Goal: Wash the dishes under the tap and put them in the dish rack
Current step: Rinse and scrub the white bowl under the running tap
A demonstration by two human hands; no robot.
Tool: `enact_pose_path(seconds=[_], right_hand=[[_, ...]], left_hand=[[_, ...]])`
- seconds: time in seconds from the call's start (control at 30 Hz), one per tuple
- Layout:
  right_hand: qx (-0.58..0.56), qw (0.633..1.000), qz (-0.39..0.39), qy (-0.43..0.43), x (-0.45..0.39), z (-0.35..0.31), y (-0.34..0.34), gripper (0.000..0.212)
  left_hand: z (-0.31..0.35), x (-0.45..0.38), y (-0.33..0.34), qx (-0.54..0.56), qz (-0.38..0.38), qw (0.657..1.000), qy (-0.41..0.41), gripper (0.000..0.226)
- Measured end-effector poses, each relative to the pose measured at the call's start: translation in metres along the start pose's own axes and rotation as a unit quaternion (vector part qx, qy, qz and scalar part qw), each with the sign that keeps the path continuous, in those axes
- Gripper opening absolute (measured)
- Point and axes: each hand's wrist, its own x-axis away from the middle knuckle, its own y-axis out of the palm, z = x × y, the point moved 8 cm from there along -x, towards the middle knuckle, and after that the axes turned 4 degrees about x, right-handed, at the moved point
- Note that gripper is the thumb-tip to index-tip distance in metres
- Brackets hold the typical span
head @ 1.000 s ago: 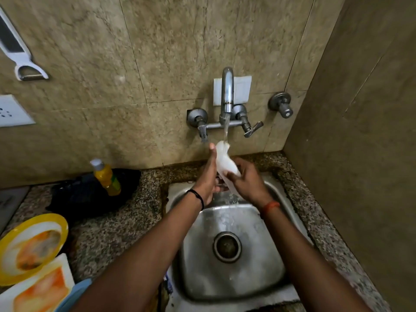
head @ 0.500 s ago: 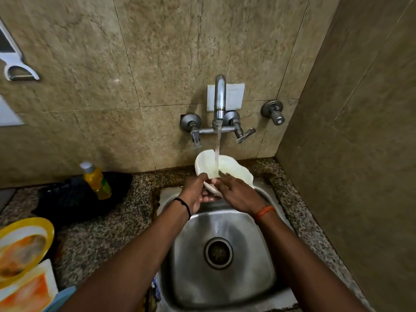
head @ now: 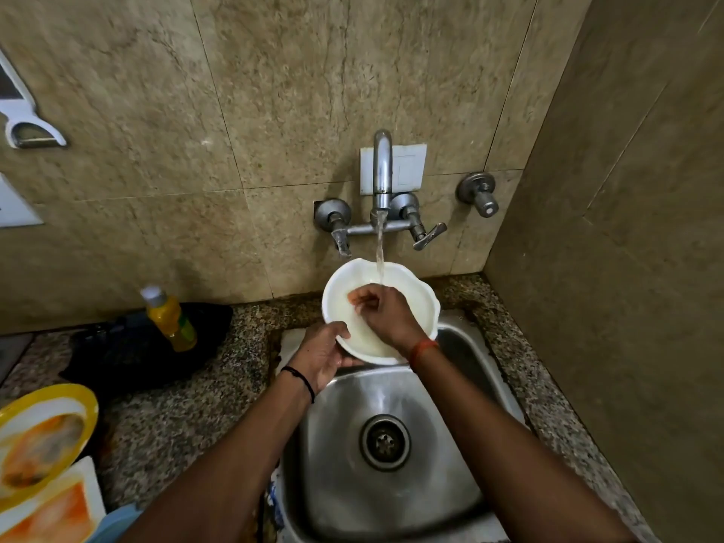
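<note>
Steel sink point(head: 462, 444), left hand point(head: 323, 356) gripping bowl point(head: 421, 303) rim, right hand point(head: 386, 315) inside

1. A speckled granite counter point(head: 176, 417) runs along the tiled wall and surrounds a steel sink point(head: 462, 444) set into it.
2. A black cloth point(head: 117, 346) lies on the counter at the back left, near the wall.
3. A bottle of yellow liquid point(head: 170, 319) stands upright on the cloth.
4. A yellow-rimmed plate point(head: 84, 405) with orange residue sits at the left edge.
5. A white dish point(head: 88, 487), also orange-stained, lies just in front of the plate.
</note>
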Motion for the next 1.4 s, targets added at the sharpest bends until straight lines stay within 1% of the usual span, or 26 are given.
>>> enact_pose_path(seconds=[0.07, 0.13, 0.17, 0.23, 0.27, 0.37, 0.4, 0.43, 0.5, 0.53, 0.57, 0.6, 0.67, 0.7, 0.77, 0.83, 0.87, 0.9, 0.97, 1.03, 1.1, 1.13, 1.2, 1.23, 1.3, 1.4], right_hand=[[-0.195, 0.974, -0.03, 0.11, -0.006, 0.016, 0.009, 0.023], [-0.333, 0.91, -0.107, 0.225, -0.003, 0.031, 0.024, 0.021], [-0.346, 0.886, -0.154, 0.268, 0.003, 0.037, 0.03, 0.023], [-0.329, 0.864, -0.214, 0.315, 0.01, 0.047, 0.033, 0.032], [-0.323, 0.868, -0.195, 0.323, 0.008, 0.051, 0.028, 0.035], [-0.315, 0.906, -0.011, 0.283, -0.012, 0.061, 0.0, 0.032], [-0.339, 0.9, 0.003, 0.275, -0.012, 0.06, 0.0, 0.031], [-0.371, 0.883, -0.022, 0.285, -0.007, 0.06, 0.009, 0.03], [-0.391, 0.85, -0.147, 0.319, 0.013, 0.056, 0.031, 0.028], [-0.36, 0.854, -0.188, 0.325, 0.018, 0.057, 0.032, 0.028], [-0.308, 0.871, -0.197, 0.327, 0.018, 0.058, 0.027, 0.029], [-0.255, 0.895, -0.166, 0.327, 0.014, 0.059, 0.016, 0.029], [-0.146, 0.946, -0.051, 0.284, 0.0, 0.059, -0.012, 0.028], [-0.061, 0.967, -0.025, 0.244, -0.005, 0.056, -0.023, 0.028], [0.129, 0.972, -0.096, 0.17, -0.002, 0.046, -0.019, 0.027], [0.201, 0.945, -0.212, 0.15, 0.013, 0.043, 0.0, 0.03], [0.18, 0.937, -0.248, 0.166, 0.019, 0.045, 0.006, 0.03], [0.107, 0.936, -0.271, 0.199, 0.024, 0.046, 0.012, 0.029], [-0.119, 0.914, -0.276, 0.271, 0.029, 0.044, 0.021, 0.033], [-0.262, 0.883, -0.236, 0.31, 0.025, 0.048, 0.022, 0.034], [-0.306, 0.882, -0.166, 0.317, 0.021, 0.053, 0.017, 0.024], [-0.291, 0.904, -0.102, 0.296, 0.015, 0.058, 0.007, 0.02], [-0.168, 0.961, 0.062, 0.211, 0.002, 0.063, -0.031, 0.019], [-0.11, 0.972, 0.119, 0.172, 0.0, 0.061, -0.048, 0.023], [-0.112, 0.969, 0.167, 0.145, -0.001, 0.056, -0.067, 0.033], [-0.21, 0.944, 0.204, 0.15, -0.011, 0.048, -0.09, 0.051]], left_hand=[[-0.005, 0.0, -0.001, -0.004, -0.007, 1.0, -0.008, 0.032], [-0.009, -0.001, -0.001, -0.009, -0.008, 1.0, -0.017, 0.031], [-0.011, -0.001, -0.003, -0.019, -0.006, 1.0, -0.02, 0.031], [-0.014, -0.003, -0.006, -0.041, -0.003, 0.999, -0.022, 0.032], [-0.016, -0.003, -0.007, -0.045, 0.0, 0.999, -0.022, 0.033], [-0.021, -0.003, -0.006, -0.034, 0.006, 0.999, -0.022, 0.036], [-0.021, -0.005, -0.006, -0.03, 0.01, 0.999, -0.023, 0.037], [-0.021, -0.006, -0.006, -0.03, 0.015, 0.999, -0.023, 0.038], [-0.019, -0.01, -0.008, -0.047, 0.02, 0.998, -0.019, 0.036], [-0.018, -0.01, -0.009, -0.057, 0.02, 0.998, -0.018, 0.036], [-0.017, -0.009, -0.01, -0.061, 0.02, 0.998, -0.018, 0.036], [-0.018, -0.008, -0.01, -0.057, 0.021, 0.998, -0.018, 0.038], [-0.02, -0.007, -0.007, -0.041, 0.024, 0.999, -0.018, 0.04], [-0.019, -0.006, -0.005, -0.034, 0.025, 0.999, -0.018, 0.041], [-0.017, -0.005, -0.002, -0.033, 0.025, 0.999, -0.017, 0.043], [-0.013, -0.006, 0.0, -0.048, 0.019, 0.998, -0.02, 0.046], [-0.013, -0.006, 0.0, -0.053, 0.018, 0.998, -0.021, 0.046], [-0.013, -0.005, 0.001, -0.055, 0.017, 0.998, -0.021, 0.046], [-0.014, -0.004, 0.005, -0.059, 0.018, 0.998, -0.017, 0.038], [-0.016, -0.001, 0.008, -0.062, 0.014, 0.998, -0.015, 0.028], [-0.018, -0.001, 0.004, -0.06, 0.022, 0.998, -0.019, 0.029], [-0.017, -0.002, 0.001, -0.057, 0.029, 0.998, -0.022, 0.033], [-0.016, -0.003, -0.005, -0.054, 0.042, 0.997, -0.026, 0.035], [-0.014, -0.002, -0.008, -0.055, 0.052, 0.997, -0.026, 0.034], [-0.008, -0.005, -0.01, -0.071, 0.067, 0.995, -0.017, 0.03], [0.004, -0.007, -0.004, -0.135, 0.081, 0.988, 0.001, 0.027]])
